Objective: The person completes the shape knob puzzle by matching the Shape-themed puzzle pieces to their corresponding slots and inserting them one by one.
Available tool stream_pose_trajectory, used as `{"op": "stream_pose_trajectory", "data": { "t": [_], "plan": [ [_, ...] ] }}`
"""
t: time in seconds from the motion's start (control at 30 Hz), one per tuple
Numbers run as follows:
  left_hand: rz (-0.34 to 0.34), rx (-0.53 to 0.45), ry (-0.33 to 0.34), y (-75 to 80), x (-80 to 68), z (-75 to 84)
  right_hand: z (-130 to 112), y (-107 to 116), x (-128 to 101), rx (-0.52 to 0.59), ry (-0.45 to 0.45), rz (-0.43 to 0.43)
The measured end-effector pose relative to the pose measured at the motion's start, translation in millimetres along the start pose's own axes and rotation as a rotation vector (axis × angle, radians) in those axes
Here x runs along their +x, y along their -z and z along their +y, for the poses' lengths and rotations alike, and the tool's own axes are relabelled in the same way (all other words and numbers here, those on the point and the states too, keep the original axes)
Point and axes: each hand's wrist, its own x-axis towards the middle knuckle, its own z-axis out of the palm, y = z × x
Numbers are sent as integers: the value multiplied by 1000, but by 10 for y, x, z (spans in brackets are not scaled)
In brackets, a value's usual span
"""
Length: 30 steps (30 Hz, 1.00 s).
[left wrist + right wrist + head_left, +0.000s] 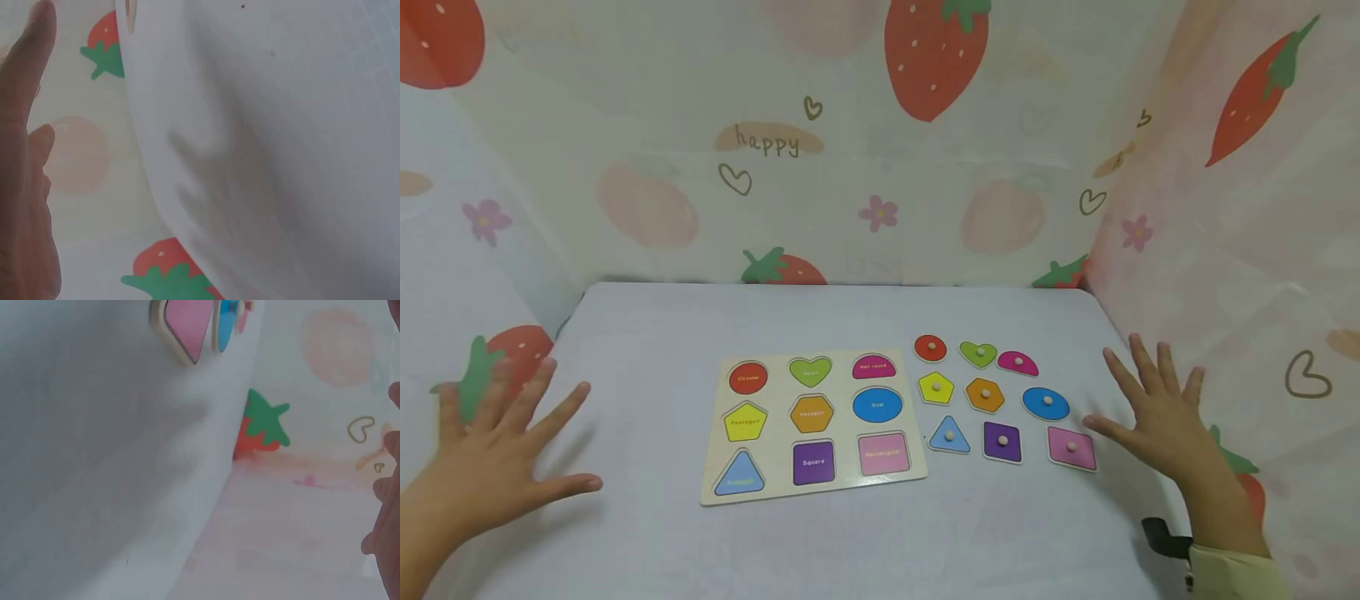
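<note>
Hands (505, 454) (1165, 421) over white tabletop (647, 333), strawberry backdrop (850, 179)

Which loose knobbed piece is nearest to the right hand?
The loose pink rectangle: in the head view, its corner lies just by the right hand; even the loose blue oval, next closest, is farther away.

The right hand (389, 512) shows partly, well apart from a pink, straight-edged flat piece (189, 325) on the white worktop (94, 456). Just beyond stands out a blue, curved-edged piece (225, 328), apparently oval though cut off; strawberry-printed pale sheeting (331, 512) rises farther off.
</note>
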Motion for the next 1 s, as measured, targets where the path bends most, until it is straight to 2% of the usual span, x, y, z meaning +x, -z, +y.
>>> {"op": "stream_pose_trajectory", "data": {
  "t": [0.17,0.47,1.0],
  "plan": [
    [1,-83,-15,-42,25,77,-92,30,54,22,5,11],
    [-27,-176,-33,-145,98,247,-268,30,195,52,27,25],
    [-104,-331,8,-217,356,709,-431,-49,475,77,74,58]
  ]
}}
